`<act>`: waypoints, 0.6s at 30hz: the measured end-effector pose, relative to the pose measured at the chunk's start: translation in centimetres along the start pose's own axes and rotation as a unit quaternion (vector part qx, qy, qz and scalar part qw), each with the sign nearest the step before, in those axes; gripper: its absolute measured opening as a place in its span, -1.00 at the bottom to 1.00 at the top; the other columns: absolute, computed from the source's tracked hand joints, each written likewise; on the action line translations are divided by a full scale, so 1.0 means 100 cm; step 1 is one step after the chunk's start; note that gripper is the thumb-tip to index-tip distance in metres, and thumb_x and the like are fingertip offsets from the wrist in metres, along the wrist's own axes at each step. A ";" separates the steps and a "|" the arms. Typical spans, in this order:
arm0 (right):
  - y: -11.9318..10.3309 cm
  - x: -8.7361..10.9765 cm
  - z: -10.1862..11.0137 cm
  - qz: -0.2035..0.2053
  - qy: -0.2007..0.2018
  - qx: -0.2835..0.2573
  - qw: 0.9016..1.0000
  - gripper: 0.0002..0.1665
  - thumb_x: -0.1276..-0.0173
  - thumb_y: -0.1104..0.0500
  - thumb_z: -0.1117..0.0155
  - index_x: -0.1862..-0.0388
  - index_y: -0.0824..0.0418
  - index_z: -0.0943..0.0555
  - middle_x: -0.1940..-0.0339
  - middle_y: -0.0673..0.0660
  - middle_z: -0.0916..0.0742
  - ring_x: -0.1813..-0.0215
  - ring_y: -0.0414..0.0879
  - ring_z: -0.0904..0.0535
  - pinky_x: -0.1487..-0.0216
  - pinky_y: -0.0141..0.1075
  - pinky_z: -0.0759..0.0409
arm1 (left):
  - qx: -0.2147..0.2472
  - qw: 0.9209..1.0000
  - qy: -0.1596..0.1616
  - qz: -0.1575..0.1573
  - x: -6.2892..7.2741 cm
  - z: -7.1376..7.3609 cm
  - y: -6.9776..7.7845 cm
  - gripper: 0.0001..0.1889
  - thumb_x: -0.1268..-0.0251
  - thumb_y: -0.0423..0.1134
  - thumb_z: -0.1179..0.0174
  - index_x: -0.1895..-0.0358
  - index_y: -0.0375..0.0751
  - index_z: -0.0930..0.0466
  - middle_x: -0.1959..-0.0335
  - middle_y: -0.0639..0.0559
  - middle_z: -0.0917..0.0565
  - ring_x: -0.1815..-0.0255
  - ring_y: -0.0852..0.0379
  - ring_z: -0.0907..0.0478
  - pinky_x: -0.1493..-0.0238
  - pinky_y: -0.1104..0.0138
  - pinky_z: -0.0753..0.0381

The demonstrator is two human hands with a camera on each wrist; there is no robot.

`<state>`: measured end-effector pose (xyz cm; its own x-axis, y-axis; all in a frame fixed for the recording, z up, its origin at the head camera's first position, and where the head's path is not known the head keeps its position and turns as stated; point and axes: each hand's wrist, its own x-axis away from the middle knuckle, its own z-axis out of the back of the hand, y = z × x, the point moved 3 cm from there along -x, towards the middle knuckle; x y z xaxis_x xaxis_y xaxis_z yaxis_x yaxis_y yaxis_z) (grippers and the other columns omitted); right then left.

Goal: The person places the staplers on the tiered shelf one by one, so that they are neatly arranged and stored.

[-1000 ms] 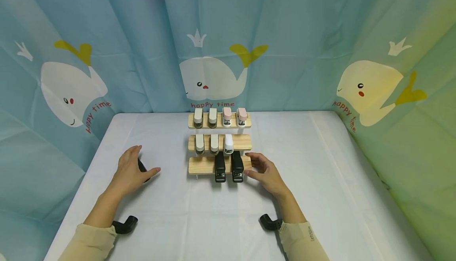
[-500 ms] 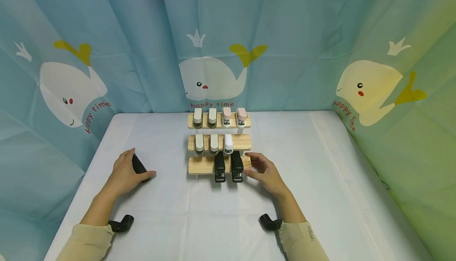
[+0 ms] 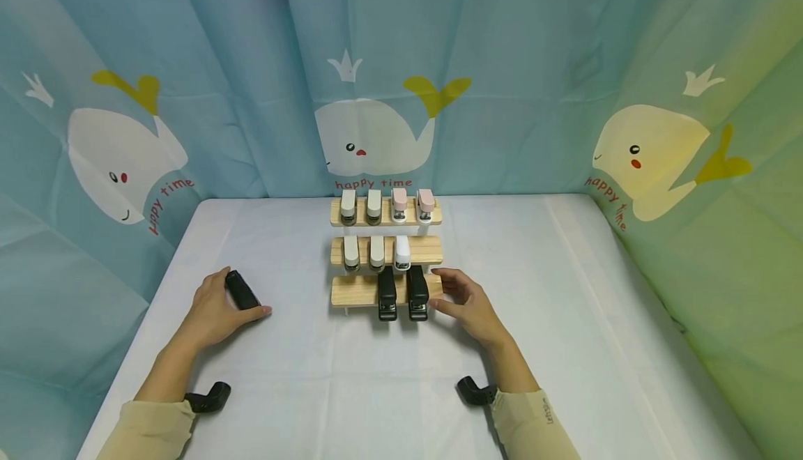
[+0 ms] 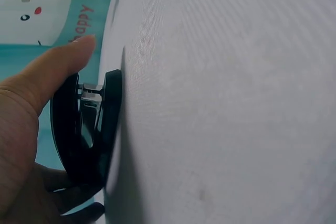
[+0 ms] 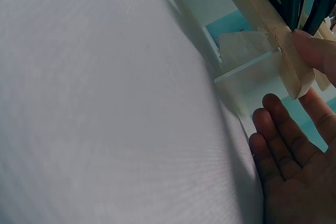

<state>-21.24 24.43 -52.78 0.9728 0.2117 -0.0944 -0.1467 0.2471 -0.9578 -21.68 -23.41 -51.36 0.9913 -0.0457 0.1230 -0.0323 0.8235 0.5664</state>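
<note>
My left hand (image 3: 213, 310) grips a black stapler (image 3: 241, 290) low over the left of the table, thumb by its front end and fingers at the far end. In the left wrist view the stapler (image 4: 86, 129) stands on its base close to the cloth, its metal inside showing. My right hand (image 3: 467, 307) pinches the right end of the bottom board of a three-step wooden rack (image 3: 354, 291) between thumb and index finger; its other fingers (image 5: 286, 135) hang loosely below. Two black staplers (image 3: 387, 294) sit side by side on that board, near the right thumb.
Beige staplers (image 3: 351, 252) and a white one (image 3: 402, 252) stand on the middle board. The top board bears two beige and two pink staplers (image 3: 425, 205). Behind the white-covered table (image 3: 564, 320) hangs a blue curtain (image 3: 533, 132) with whale prints.
My left hand has shifted slightly left and toward me with the black stapler, and more of the stapler now shows beside the fingers. The right hand and rack have stayed put.
</note>
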 end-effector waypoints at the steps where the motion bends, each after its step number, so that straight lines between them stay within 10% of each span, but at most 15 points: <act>1: 0.000 0.000 0.000 -0.002 0.000 0.000 1.000 -0.33 -0.30 0.28 -0.51 -0.38 0.20 -0.53 -0.28 0.28 -0.66 -0.27 0.05 -0.58 -0.32 -0.32 -0.51 | 0.000 1.000 0.002 -0.001 0.000 0.000 -0.001 0.39 -0.03 0.31 -0.52 -0.59 -0.60 0.15 -0.50 -0.66 -0.07 -0.49 -0.61 -0.06 -0.41 -0.40 -0.21; 18: -0.003 0.000 0.000 0.002 -0.001 0.003 1.000 -0.32 -0.29 0.25 -0.51 -0.39 0.18 -0.53 -0.27 0.28 -0.66 -0.28 0.16 -0.57 -0.35 -0.18 -0.51 | 0.022 0.999 0.026 0.006 0.005 0.002 0.000 0.31 0.00 0.23 -0.57 -0.53 -0.63 0.02 -0.43 -0.66 -0.15 -0.43 -0.54 -0.15 -0.39 -0.34 -0.24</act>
<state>-21.15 24.37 -52.54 0.9719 0.2147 -0.0968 -0.1510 0.2526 -0.9557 -21.24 -23.55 -51.16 0.9961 -0.0054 0.0881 -0.0488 0.7983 0.6002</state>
